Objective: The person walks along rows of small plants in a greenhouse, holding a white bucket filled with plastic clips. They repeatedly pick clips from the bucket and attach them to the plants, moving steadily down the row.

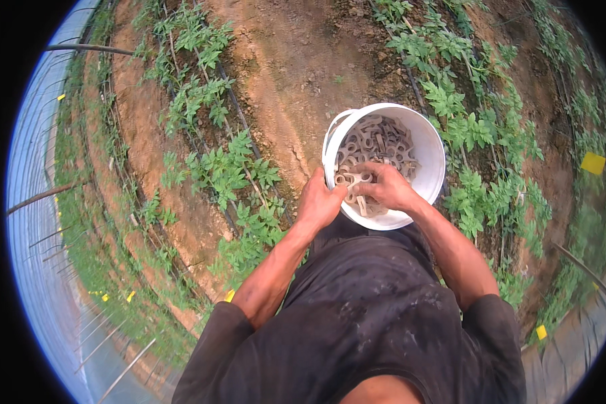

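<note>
A white plastic bucket (431, 151) is tilted in front of my body, its mouth facing up towards me. Inside it lies a heap of dusty plastic plant clips (379, 139) with ring-shaped ends. My left hand (323, 198) grips the bucket's left rim, the thumb over the edge and the fingers hidden outside. Within the bucket, my right hand (386, 188) reaches among the clips, its thumb and fingers at several paler ones near the left wall. Whether it has hold of a clip is not plain. The bucket's handle (328, 132) hangs at the left side.
Rows of leafy green plants, probably tomato (227, 174), run along both sides, with dark drip lines (242, 118) beside them. Between them lies a bare soil path (288, 76). Yellow sticky cards (593, 163) hang among the rows. Plastic greenhouse sheeting (35, 166) curves along the left.
</note>
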`<state>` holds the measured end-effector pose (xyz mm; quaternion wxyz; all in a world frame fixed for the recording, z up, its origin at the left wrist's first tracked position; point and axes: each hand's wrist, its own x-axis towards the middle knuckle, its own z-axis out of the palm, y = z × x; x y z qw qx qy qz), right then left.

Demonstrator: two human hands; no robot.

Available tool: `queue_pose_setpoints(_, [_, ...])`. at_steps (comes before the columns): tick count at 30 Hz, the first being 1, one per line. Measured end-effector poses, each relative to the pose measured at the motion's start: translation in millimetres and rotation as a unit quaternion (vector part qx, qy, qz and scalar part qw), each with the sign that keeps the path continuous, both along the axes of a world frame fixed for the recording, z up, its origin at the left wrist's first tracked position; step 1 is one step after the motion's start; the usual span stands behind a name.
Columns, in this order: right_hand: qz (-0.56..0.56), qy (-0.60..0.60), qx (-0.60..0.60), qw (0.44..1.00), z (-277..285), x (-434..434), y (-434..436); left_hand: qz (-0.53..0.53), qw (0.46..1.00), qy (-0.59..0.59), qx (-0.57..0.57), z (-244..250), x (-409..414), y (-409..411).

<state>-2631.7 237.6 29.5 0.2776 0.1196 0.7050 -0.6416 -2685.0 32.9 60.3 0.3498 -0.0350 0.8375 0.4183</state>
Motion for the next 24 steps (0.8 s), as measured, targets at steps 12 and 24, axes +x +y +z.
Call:
queue_pose_setpoints(12, [-0.072, -0.093, -0.172, 0.978, -6, -107, 65, 0.015, 1.000, -0.013, 0.011, 1, -124, 50])
queue_pose_setpoints(24, [0.211, 0.059, 0.178, 0.959, 5, -170, 134, -0.053, 0.998, -0.006, -0.040, 4, -233, 105])
